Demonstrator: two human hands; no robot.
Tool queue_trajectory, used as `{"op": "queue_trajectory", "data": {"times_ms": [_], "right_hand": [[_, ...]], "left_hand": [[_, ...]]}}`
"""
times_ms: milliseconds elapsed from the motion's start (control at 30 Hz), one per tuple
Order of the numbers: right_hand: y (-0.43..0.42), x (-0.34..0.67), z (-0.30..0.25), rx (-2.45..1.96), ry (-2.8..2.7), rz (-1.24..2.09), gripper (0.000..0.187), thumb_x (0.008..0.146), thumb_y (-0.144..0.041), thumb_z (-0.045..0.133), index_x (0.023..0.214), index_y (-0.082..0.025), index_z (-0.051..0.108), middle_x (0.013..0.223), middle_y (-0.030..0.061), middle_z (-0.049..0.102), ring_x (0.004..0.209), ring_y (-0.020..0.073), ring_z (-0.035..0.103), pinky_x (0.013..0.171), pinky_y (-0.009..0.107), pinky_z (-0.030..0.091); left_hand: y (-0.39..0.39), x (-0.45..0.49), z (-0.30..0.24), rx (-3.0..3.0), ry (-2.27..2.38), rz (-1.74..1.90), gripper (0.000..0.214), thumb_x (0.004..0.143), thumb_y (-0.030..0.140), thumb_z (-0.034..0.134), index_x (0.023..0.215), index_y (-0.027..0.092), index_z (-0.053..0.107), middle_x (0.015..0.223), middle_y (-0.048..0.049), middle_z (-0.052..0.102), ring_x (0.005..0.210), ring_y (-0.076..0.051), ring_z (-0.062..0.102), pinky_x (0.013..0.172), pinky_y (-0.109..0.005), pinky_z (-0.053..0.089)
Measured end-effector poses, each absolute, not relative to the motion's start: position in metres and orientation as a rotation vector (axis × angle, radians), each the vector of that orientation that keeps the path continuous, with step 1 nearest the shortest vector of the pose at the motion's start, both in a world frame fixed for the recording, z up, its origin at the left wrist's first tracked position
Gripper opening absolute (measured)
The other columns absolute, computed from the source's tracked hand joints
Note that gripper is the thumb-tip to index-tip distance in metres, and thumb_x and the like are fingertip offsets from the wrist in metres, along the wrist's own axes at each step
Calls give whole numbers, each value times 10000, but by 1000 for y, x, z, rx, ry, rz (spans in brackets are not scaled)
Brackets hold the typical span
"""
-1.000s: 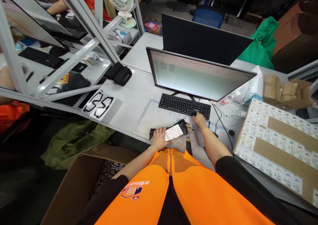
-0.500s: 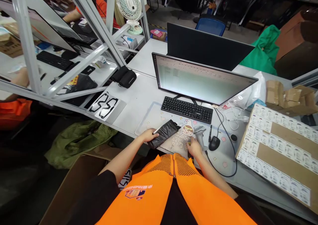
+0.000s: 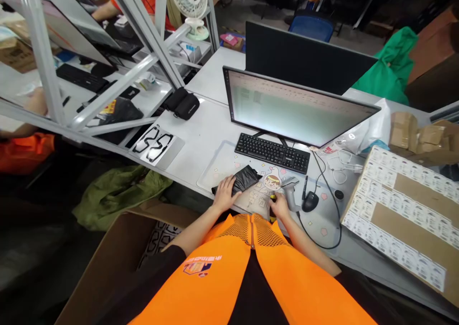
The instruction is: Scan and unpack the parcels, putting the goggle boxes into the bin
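A black plastic-wrapped parcel [image 3: 246, 177] lies on the patterned desk mat [image 3: 218, 164]. My left hand [image 3: 225, 194] rests flat on its near left end, fingers stretched out and thumb spread. To the right, my right hand [image 3: 280, 206] is closed around a slim yellow-and-black utility knife [image 3: 273, 214], held low over the mat's near edge; its blade cannot be made out. Just right of that hand lies a grey barcode scanner [image 3: 292, 196], and beyond it a black mouse [image 3: 310, 201].
A keyboard [image 3: 272, 152] and a monitor [image 3: 301, 107] stand behind the mat. On the right is a carton [image 3: 405, 215] covered with labels. Black cases [image 3: 182, 104] sit at the left by a metal frame [image 3: 118, 93]. An open cardboard box [image 3: 103, 253] stands below the desk edge.
My left hand has gone from gripping the parcel's end to lying flat on top, and the parcel now rests on the mat. The knife shows more clearly in my right hand.
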State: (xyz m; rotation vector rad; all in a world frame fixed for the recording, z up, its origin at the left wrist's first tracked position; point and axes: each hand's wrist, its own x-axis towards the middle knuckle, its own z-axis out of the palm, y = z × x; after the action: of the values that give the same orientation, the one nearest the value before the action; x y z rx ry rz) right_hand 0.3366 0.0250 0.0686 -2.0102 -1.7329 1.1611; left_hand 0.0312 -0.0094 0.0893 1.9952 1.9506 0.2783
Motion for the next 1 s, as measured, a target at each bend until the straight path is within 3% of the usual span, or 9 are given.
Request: {"op": "queue_trajectory", "data": {"times_ms": [100, 267, 400, 533, 667, 867, 1000], "right_hand": [[44, 327, 80, -1755, -1582, 1365, 509, 804, -369, 642, 1234, -136, 784, 1158, 142, 808, 1135, 339, 727, 1101, 509, 565], [71, 293, 116, -1308, -1756, 1646, 563, 884, -417, 675, 1406, -219, 748, 1369, 109, 772, 1261, 284, 712, 1188, 463, 516], [78, 267, 139, -1188, -2121, 1603, 470, 948, -375, 689, 1397, -244, 740, 1347, 108, 778, 1291, 283, 706, 1230, 453, 473], [84, 251, 145, -1335, -2419, 1396, 458, 958, -316, 736, 1391, -188, 657, 1174, 128, 801, 1065, 276, 754, 981, 370, 565], [91, 243, 146, -1389, -2619, 1261, 325, 939, -320, 786, 1216, -205, 660, 968, 67, 780, 849, 236, 713, 762, 282, 493], [95, 234, 148, -1259, -2778, 1212, 280, 918, -301, 809, 1156, -229, 681, 1056, 71, 793, 897, 238, 708, 758, 273, 454], [95, 233, 146, -1258, -2806, 1211, 280, 915, -291, 809, 1155, -222, 682, 1055, 75, 792, 894, 238, 707, 761, 275, 452]], "left_hand": [[-15, 17, 83, 1874, 1988, 428, 568, 1100, 469, 557, 1574, 158, 573, 1672, -188, 557, 1566, -352, 500, 1324, -556, 369], [-22, 20, 74, 1705, 2021, 682, 457, 1113, 423, 550, 1499, 183, 596, 1527, -172, 673, 1462, -311, 590, 1246, -499, 468], [-17, 25, 73, 1667, 2035, 721, 293, 1111, 352, 563, 1341, 204, 671, 1460, -149, 716, 1366, -293, 653, 1192, -474, 506], [-13, 24, 78, 1633, 2070, 688, 203, 1112, 301, 568, 1237, 204, 695, 1417, -124, 745, 1290, -278, 678, 1147, -442, 514], [-11, 24, 83, 1652, 2071, 615, 192, 1118, 313, 563, 1198, 208, 703, 1376, -116, 759, 1240, -282, 676, 1090, -435, 516], [-2, 21, 89, 1819, 2028, 431, 244, 1123, 291, 499, 1140, 192, 721, 1325, -157, 750, 1222, -326, 649, 1055, -472, 501], [0, 13, 94, 2002, 1883, 363, 323, 1110, 283, 517, 1353, 161, 692, 1518, -184, 666, 1399, -346, 585, 1156, -508, 465]]}}
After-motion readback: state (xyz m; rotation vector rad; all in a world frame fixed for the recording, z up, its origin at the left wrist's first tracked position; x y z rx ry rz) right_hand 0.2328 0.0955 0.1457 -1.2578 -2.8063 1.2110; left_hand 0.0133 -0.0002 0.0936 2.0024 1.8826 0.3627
